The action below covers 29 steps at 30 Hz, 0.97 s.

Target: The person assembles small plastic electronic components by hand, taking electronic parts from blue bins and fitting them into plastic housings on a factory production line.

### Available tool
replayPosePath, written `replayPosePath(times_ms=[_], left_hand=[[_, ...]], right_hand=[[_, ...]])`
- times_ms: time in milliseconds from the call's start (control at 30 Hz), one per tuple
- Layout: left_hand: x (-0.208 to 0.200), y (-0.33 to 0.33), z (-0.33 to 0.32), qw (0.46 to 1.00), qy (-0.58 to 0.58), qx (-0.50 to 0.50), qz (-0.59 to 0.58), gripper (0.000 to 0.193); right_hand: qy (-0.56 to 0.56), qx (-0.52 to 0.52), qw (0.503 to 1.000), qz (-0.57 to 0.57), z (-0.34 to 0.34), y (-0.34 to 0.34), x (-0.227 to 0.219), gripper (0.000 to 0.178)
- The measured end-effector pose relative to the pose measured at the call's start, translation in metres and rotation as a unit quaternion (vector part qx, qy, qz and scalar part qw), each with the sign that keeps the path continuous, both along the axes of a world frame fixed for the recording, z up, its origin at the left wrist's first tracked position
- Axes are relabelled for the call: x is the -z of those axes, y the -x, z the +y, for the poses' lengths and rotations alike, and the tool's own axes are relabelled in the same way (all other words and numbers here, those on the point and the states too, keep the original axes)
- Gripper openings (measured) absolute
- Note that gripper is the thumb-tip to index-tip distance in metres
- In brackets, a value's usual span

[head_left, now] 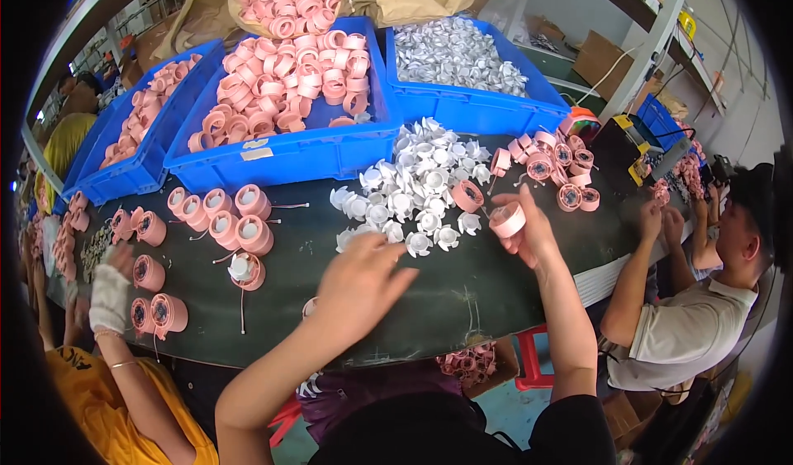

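My left hand (361, 287) reaches over the near edge of a pile of white plastic petal-shaped caps (413, 168). Its thumb stands apart from the fingers, and I see nothing held in it. My right hand (533, 225) grips a pink round plastic housing (506, 219), tilted, just right of the caps. Among the caps lies another pink housing (467, 196) with a dark inside. By my left forearm a further pink housing (310, 306) is mostly hidden.
Blue bins hold pink rings (273, 85) and white caps (454, 52). Pink housings with wires (562, 168) cluster at right; capped ones (219, 217) stand at left on the dark table (289, 258). Co-workers sit on both sides, one with a gloved hand (110, 296).
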<state>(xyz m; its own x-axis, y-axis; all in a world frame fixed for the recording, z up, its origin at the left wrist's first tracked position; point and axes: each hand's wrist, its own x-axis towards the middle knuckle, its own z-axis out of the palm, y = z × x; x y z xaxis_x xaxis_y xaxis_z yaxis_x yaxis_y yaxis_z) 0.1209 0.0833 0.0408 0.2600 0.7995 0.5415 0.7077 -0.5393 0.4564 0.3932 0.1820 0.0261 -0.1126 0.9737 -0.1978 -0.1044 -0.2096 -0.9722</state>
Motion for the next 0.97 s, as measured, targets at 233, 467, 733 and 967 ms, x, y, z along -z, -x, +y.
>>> replayPosePath(times_ms=[233, 467, 733, 967], left_hand=[[0.043, -0.063, 0.083, 0.980, 0.014, 0.029, 0.196, 0.027], [0.020, -0.054, 0.064, 0.975, 0.130, 0.132, -0.127, 0.029], [-0.004, -0.016, -0.017, 0.698, 0.385, 0.148, -0.585, 0.019], [0.014, 0.007, -0.056, 0.572, 0.326, 0.199, -0.726, 0.032]], right_hand=[[0.031, -0.138, 0.985, 0.094, -0.018, 0.011, -0.005, 0.048], [-0.117, -0.008, 0.990, -0.077, -0.053, 0.007, -0.005, 0.044], [-0.426, -0.115, 0.894, -0.074, -0.109, 0.081, -0.010, 0.070], [-0.519, -0.148, 0.832, -0.127, -0.122, 0.130, 0.000, 0.074]])
